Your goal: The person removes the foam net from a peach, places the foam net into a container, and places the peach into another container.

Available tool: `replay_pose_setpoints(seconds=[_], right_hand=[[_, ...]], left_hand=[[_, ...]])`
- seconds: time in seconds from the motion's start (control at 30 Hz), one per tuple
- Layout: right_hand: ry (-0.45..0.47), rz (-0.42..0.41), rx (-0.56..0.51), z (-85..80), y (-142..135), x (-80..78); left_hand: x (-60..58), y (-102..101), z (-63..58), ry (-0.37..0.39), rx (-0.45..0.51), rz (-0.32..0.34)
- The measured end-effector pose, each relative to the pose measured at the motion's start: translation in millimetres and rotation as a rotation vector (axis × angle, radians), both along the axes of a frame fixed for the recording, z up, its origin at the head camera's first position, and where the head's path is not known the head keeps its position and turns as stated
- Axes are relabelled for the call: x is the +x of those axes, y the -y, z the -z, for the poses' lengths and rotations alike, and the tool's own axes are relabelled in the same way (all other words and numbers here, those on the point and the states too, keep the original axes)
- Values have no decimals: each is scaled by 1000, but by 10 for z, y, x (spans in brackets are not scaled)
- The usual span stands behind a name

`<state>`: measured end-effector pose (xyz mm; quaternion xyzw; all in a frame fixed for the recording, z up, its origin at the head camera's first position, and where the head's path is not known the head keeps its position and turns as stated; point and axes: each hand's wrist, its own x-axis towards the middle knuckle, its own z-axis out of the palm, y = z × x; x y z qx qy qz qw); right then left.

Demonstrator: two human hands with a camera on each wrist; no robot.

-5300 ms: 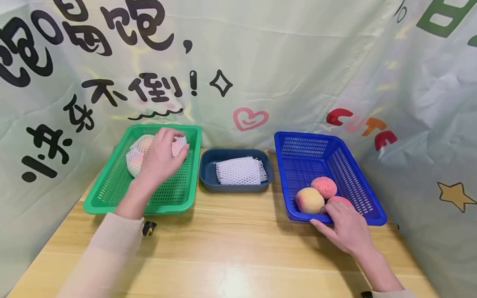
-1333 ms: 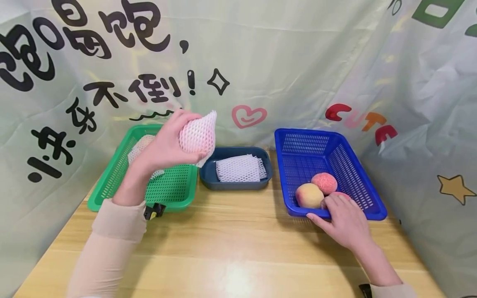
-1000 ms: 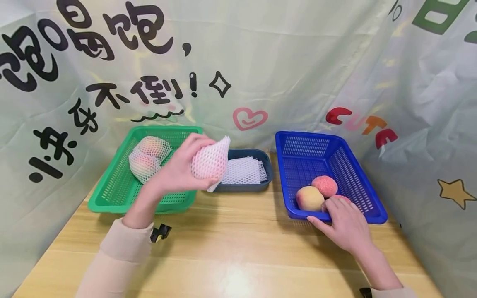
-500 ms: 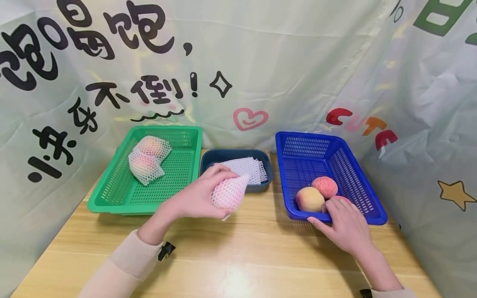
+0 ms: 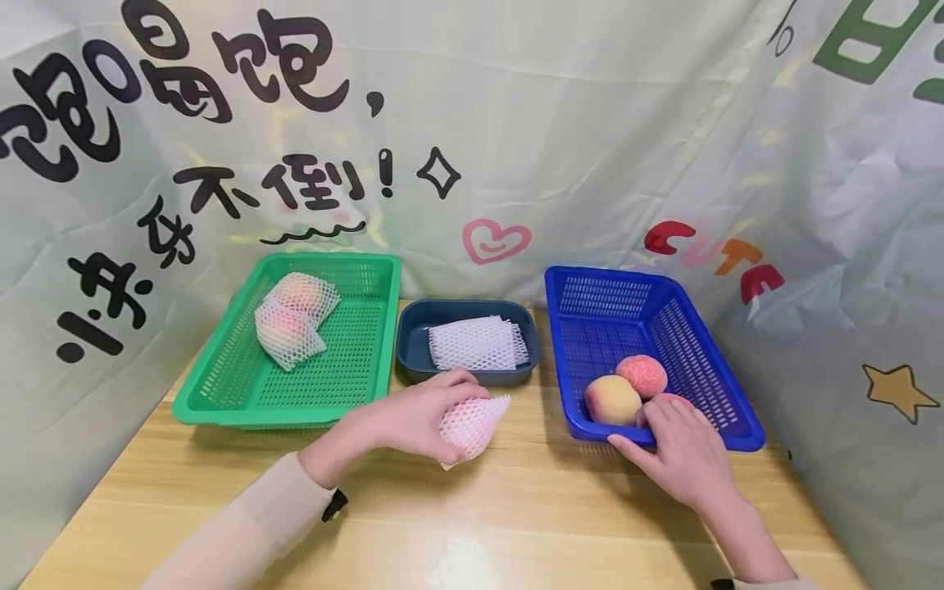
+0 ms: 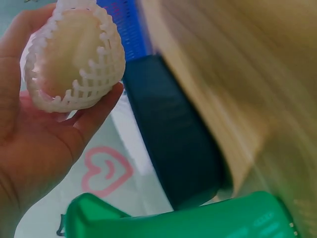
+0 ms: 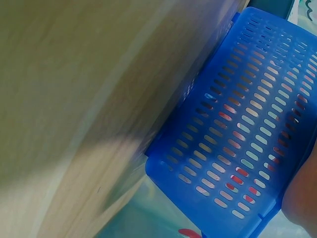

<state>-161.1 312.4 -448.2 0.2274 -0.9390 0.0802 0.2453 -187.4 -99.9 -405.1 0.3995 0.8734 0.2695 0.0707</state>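
In the head view my left hand (image 5: 420, 414) holds a pink peach in a white foam net (image 5: 472, 426) low over the front of the table. The left wrist view shows this peach (image 6: 74, 54) between fingers and thumb, its pale skin bare through the net's opening. My right hand (image 5: 689, 455) rests over the front rim of a blue basket (image 5: 601, 303). Its fingers reach inside beside a pink peach (image 5: 674, 401), partly covered by them, and its thumb lies outside. Whether they grip anything is hidden. A yellow peach (image 5: 614, 401) and another pink peach (image 5: 642, 375) sit alongside.
A green basket (image 5: 347, 360) at left holds two netted peaches (image 5: 288, 328). Between the baskets stands a dark blue tray (image 5: 420, 352) with white foam nets (image 5: 475, 342) in it. Behind the wooden table (image 5: 516, 516) hangs a printed cloth (image 5: 590, 123).
My left hand has taken a netted peach out of the green basket, carried it rightward past the tray and lowered it toward the table front. My right hand has stayed at the blue basket.
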Motion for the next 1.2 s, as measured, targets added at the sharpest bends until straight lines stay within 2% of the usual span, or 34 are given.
replay_pose_setpoints(seconds=[0.27, 0.43, 0.8, 1.2], right_hand=[[-2, 0, 2, 14, -4, -7], [-7, -4, 3, 7, -1, -2], [-23, -11, -5, -8, -2, -7], [-23, -4, 5, 8, -12, -2]], left_hand=[[-81, -12, 181, 74, -61, 27], [-80, -19, 269, 88, -80, 10], [-28, -40, 347, 86, -52, -28], [10, -13, 380, 93, -40, -50]])
